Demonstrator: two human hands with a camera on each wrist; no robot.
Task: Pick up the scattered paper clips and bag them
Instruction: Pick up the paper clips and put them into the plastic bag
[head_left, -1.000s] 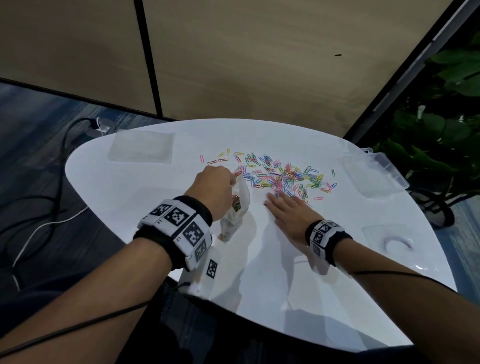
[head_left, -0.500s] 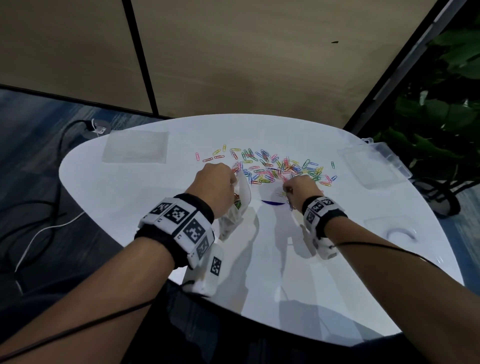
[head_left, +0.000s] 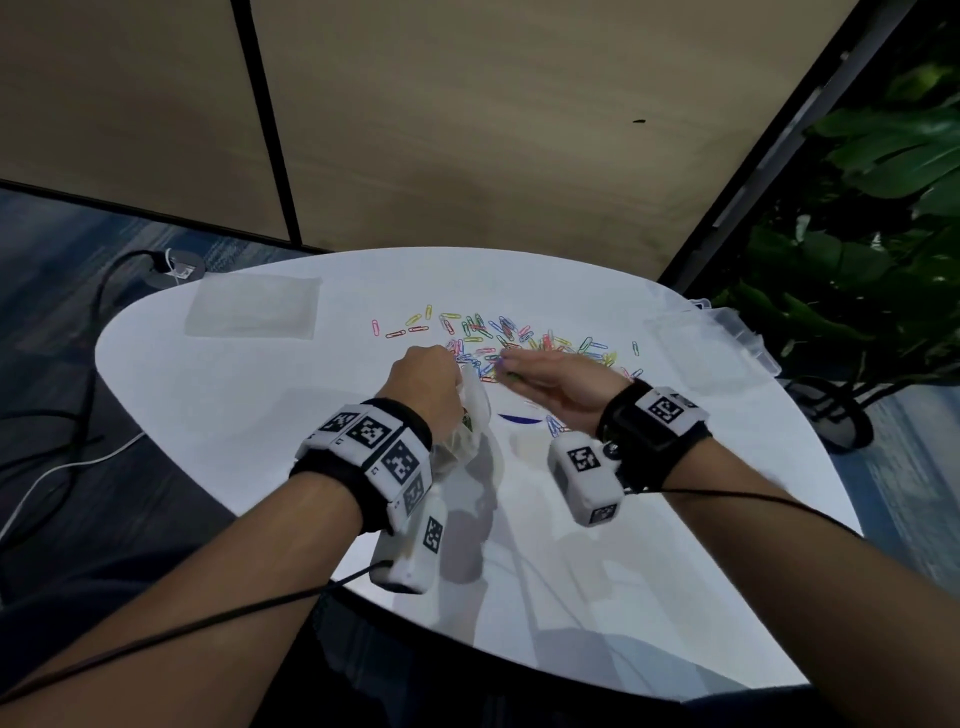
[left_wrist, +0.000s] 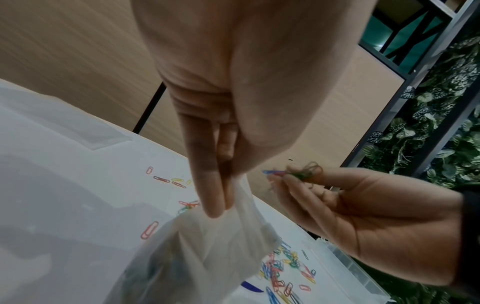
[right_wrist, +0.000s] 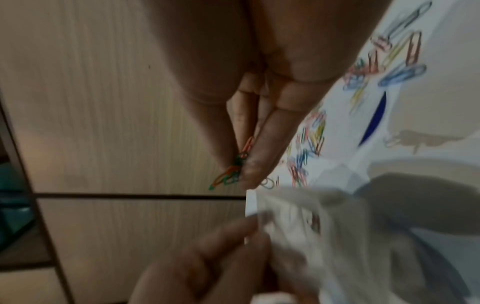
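Observation:
Several coloured paper clips (head_left: 519, 338) lie scattered across the far middle of the white table (head_left: 260, 415). My left hand (head_left: 423, 379) pinches the top edge of a clear plastic bag (head_left: 470, 415), which hangs upright with some clips inside; the pinch on the bag (left_wrist: 221, 236) shows in the left wrist view. My right hand (head_left: 550, 376) is raised just right of the bag's mouth and pinches a small bunch of clips (right_wrist: 233, 168) at its fingertips (left_wrist: 288, 179). The loose clips (left_wrist: 283, 267) lie below both hands.
A flat clear bag (head_left: 254, 306) lies at the table's far left. A clear plastic box (head_left: 711, 348) sits at the far right, near the plant (head_left: 857, 234). A dark blue mark (head_left: 519, 418) is on the table between my hands. Cables (head_left: 78, 441) run on the floor at left.
My right hand swept over the clips, closed on a bunch, then lifted and moved left toward the bag's mouth. My left hand kept holding the bag in place.

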